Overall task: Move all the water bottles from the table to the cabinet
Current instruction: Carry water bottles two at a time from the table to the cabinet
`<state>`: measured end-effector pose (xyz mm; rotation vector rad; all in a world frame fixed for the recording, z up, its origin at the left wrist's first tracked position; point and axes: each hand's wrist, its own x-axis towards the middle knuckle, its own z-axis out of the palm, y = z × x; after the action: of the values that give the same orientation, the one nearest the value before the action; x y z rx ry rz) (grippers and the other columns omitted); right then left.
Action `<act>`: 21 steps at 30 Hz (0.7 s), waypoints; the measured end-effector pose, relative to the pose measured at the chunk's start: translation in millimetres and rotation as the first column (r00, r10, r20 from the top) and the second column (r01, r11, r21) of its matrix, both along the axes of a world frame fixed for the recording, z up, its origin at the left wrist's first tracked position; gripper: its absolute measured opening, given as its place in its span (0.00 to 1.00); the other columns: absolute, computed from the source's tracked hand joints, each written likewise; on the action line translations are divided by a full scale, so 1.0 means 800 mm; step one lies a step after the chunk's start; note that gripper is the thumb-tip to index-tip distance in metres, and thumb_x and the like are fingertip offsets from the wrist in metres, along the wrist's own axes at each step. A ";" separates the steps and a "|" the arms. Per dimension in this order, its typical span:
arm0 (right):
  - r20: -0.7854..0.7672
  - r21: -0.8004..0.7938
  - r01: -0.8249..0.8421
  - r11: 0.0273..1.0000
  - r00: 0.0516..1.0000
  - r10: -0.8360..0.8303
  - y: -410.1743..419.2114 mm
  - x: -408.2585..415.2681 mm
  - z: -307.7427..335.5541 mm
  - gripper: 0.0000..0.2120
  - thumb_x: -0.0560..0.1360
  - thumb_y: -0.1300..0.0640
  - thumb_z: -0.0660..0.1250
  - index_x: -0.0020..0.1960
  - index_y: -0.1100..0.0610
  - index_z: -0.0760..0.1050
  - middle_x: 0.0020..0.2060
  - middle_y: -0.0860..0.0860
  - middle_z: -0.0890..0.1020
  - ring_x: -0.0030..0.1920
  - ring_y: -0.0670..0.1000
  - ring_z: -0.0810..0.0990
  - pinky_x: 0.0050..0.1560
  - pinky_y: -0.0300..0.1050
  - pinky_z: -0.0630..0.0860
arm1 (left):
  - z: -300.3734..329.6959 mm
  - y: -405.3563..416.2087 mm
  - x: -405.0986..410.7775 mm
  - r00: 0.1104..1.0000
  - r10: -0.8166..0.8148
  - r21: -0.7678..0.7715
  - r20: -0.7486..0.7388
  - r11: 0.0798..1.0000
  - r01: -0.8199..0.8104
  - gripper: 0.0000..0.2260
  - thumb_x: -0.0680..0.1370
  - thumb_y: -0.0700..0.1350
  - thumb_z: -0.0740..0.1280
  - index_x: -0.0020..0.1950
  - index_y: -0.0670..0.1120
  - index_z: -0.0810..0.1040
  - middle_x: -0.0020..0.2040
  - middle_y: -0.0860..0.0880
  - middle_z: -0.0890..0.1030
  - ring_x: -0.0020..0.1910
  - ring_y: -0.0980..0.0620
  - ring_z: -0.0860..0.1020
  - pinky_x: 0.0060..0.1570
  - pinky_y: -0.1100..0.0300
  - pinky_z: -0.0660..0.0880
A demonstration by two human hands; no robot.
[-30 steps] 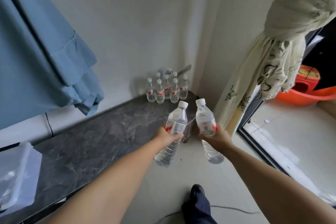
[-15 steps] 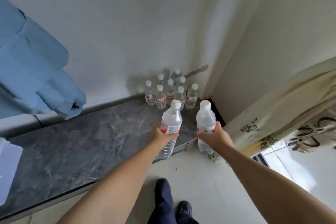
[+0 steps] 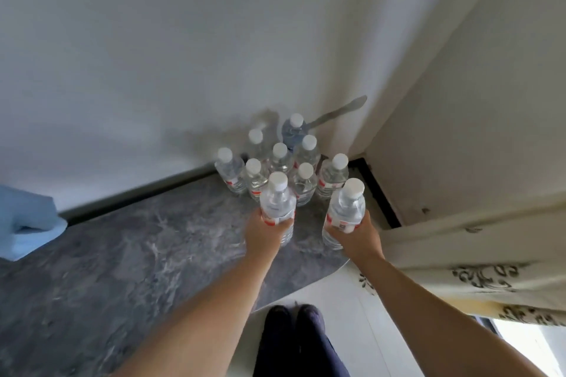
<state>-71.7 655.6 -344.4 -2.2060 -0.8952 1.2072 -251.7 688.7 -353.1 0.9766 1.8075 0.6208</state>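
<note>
My left hand [image 3: 264, 235] grips a clear water bottle [image 3: 277, 199] with a white cap and red-and-white label, held upright over the dark marble cabinet top [image 3: 128, 257]. My right hand [image 3: 356, 236] grips a second such bottle [image 3: 347, 206], also upright, close to the top's right end. Just beyond both held bottles, several more bottles [image 3: 280, 162] stand in a tight cluster in the back right corner against the wall. Whether the held bottles' bases touch the surface, I cannot tell.
White walls [image 3: 453, 119] meet right behind the cluster, where a metal utensil handle [image 3: 338, 110] leans. A cream patterned curtain [image 3: 477, 266] hangs at the right. Blue cloth [image 3: 27, 220] lies on the surface at the left. My feet [image 3: 294, 324] stand on white floor below the surface's edge.
I have stepped closer to the corner. Both hands have carried their bottles forward from over the floor to over the dark surface, just in front of the cluster.
</note>
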 end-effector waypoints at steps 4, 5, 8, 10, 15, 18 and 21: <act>-0.004 0.042 -0.001 0.999 1.000 0.002 0.030 -0.003 -0.054 0.33 0.69 0.50 0.75 0.70 0.47 0.64 0.53 0.46 0.78 0.48 0.50 0.77 0.44 0.41 0.73 | -0.049 0.029 0.009 0.997 0.075 0.115 0.024 0.990 -0.078 0.21 0.67 0.39 0.78 0.57 0.45 0.77 0.50 0.51 0.81 0.47 0.53 0.79 0.47 0.68 0.73; -0.011 0.039 0.014 0.999 1.000 -0.014 0.035 -0.005 -0.069 0.33 0.70 0.49 0.74 0.70 0.46 0.64 0.53 0.46 0.77 0.48 0.50 0.77 0.46 0.42 0.72 | -0.066 0.034 0.012 0.996 0.089 0.134 0.017 0.987 -0.091 0.22 0.66 0.39 0.79 0.58 0.44 0.77 0.52 0.49 0.82 0.49 0.52 0.79 0.49 0.64 0.73; -0.029 0.053 0.065 0.996 0.998 -0.064 0.043 -0.012 -0.101 0.34 0.69 0.49 0.75 0.71 0.44 0.63 0.54 0.46 0.78 0.51 0.51 0.77 0.50 0.46 0.75 | -0.093 0.043 0.019 0.989 0.144 0.160 0.022 0.976 -0.146 0.24 0.67 0.39 0.79 0.61 0.41 0.76 0.54 0.47 0.81 0.51 0.54 0.77 0.50 0.66 0.70; -0.048 0.065 0.096 0.993 0.994 -0.093 0.046 -0.017 -0.118 0.35 0.69 0.51 0.75 0.71 0.43 0.62 0.57 0.48 0.78 0.53 0.51 0.77 0.54 0.50 0.78 | -0.107 0.048 0.025 0.987 0.155 0.160 0.034 0.974 -0.158 0.26 0.68 0.40 0.78 0.64 0.41 0.74 0.55 0.50 0.79 0.52 0.57 0.74 0.49 0.70 0.67; -0.079 0.115 0.146 0.983 0.987 -0.137 0.060 -0.019 -0.137 0.37 0.70 0.51 0.74 0.73 0.42 0.59 0.61 0.50 0.78 0.57 0.55 0.78 0.53 0.49 0.77 | -0.138 0.058 0.033 0.987 0.151 0.181 0.054 0.971 -0.158 0.28 0.67 0.43 0.79 0.64 0.44 0.74 0.59 0.50 0.81 0.55 0.54 0.79 0.55 0.62 0.74; -0.091 0.132 0.133 0.982 0.988 -0.122 0.062 -0.014 -0.143 0.38 0.70 0.52 0.75 0.73 0.44 0.59 0.60 0.49 0.77 0.57 0.52 0.77 0.52 0.45 0.73 | -0.144 0.056 0.034 0.990 0.131 0.193 0.052 0.971 -0.138 0.30 0.67 0.43 0.79 0.66 0.44 0.73 0.61 0.47 0.80 0.59 0.52 0.78 0.58 0.61 0.73; -0.113 0.119 0.107 0.987 0.989 -0.094 0.065 -0.010 -0.143 0.38 0.70 0.54 0.75 0.73 0.47 0.58 0.59 0.47 0.75 0.56 0.49 0.74 0.49 0.42 0.72 | -0.144 0.058 0.029 0.996 0.065 0.179 0.065 0.981 -0.076 0.32 0.67 0.43 0.79 0.68 0.44 0.71 0.62 0.47 0.79 0.60 0.52 0.77 0.61 0.60 0.73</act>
<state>-79.8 707.3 -459.0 -2.0422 -0.7847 1.1779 -228.2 734.7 -468.4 1.0075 1.7625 0.8620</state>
